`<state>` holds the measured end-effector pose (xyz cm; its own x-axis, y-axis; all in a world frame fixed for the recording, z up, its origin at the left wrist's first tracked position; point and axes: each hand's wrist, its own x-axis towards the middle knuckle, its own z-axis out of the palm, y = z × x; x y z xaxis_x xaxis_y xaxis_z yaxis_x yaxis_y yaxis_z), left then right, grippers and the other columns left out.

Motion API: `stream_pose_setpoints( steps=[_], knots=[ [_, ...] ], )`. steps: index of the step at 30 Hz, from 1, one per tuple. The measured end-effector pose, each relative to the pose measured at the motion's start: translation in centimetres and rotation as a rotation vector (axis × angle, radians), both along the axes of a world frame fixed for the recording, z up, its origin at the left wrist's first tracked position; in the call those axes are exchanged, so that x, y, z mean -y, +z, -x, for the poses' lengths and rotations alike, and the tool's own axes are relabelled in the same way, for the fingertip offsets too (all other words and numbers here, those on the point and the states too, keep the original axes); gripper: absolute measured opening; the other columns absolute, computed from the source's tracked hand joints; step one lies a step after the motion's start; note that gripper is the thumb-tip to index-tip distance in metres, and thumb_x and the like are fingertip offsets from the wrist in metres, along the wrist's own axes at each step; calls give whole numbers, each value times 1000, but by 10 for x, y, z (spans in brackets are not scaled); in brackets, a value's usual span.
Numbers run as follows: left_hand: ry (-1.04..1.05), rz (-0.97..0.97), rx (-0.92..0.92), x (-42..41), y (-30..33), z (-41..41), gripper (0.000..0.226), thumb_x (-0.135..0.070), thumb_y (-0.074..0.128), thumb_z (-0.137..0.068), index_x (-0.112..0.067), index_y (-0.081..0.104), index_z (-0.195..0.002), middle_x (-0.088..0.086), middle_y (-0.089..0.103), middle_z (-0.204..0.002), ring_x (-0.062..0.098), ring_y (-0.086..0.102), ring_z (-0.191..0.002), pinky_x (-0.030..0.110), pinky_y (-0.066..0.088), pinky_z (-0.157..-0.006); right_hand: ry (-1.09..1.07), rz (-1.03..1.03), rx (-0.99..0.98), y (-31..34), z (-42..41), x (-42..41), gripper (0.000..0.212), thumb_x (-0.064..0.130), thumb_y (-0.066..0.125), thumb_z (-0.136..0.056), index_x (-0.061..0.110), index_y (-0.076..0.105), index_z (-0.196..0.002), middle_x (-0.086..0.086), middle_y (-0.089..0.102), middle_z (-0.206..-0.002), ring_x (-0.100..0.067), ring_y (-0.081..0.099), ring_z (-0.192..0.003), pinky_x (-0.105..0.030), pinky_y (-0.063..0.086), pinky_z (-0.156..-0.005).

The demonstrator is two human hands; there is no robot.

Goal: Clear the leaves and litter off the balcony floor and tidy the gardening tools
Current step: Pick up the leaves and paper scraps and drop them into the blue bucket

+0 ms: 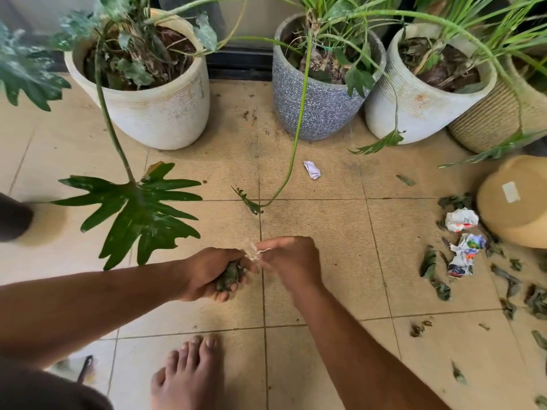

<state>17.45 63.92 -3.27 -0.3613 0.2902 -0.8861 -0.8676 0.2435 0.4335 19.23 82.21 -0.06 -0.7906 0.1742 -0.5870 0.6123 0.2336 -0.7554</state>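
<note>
The clearing looks underway but far from finished, judging by how things lie: the tiled balcony floor [310, 255] directly in front of the person is mostly bare apart from specks of soil, while a spread of fallen leaves [435, 270] still covers the tiles at the right, together with two crumpled printed wrappers [461, 218] [464, 255] beside an overturned tan pot [515, 202], and a small scrap of pale paper [311, 170] lies near the speckled grey planter [319, 105]. No gardening tools can be made out with confidence; a dark thin object [85, 368] at the lower left edge is too blurred to name, so the tidying of tools appears not yet begun. Both arms reach forward and down over the middle of the floor, the hands close together. The left hand [216, 273] is curled, palm turned inward, gripping a wad of gathered leaves [231, 276]. The right hand [291, 261] is just beside it, its fingertips [260, 250] pinching a bit of pale frayed string [254, 254] that runs between the two hands; whether the string is being added to the wad or pulled from it cannot be told
</note>
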Motion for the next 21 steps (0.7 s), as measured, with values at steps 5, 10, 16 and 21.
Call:
stream_pose_setpoints(
  steps=[5,10,16,21],
  knots=[
    [289,-4,-98,-15,9,-18,61,-65,33,-108,-16,69,-102,6,72,-79,20,68,-62,21,47,-59,397,-367,-384,-6,-29,40,24,3,68,-84,21,83,-90,9,76,-98,-8,71,-80,-30,60,-73],
    [158,497,-264,0,-134,-187,53,-69,3,-101,-50,38,-138,-10,65,-146,28,68,-128,51,46,-103,601,-455,-542,-11,-40,55,20,15,52,-87,14,71,-88,3,69,-102,-20,55,-94,-34,50,-77],
    [340,8,52,-3,-37,-76,40,-34,38,-110,-19,55,-143,9,73,-135,18,70,-123,36,54,-108,529,-429,-487,-12,-35,57,32,23,48,-81,27,78,-93,14,74,-96,-14,52,-107,-42,46,-86],
    [258,-100,-16,-15,9,4,35,-24,51,-100,-18,71,-72,1,64,-68,13,60,-56,24,48,-54,336,-538,-457,-23,-29,47,27,18,74,-74,41,70,-88,21,51,-106,-10,47,-105,-36,48,-84]
  ],
)
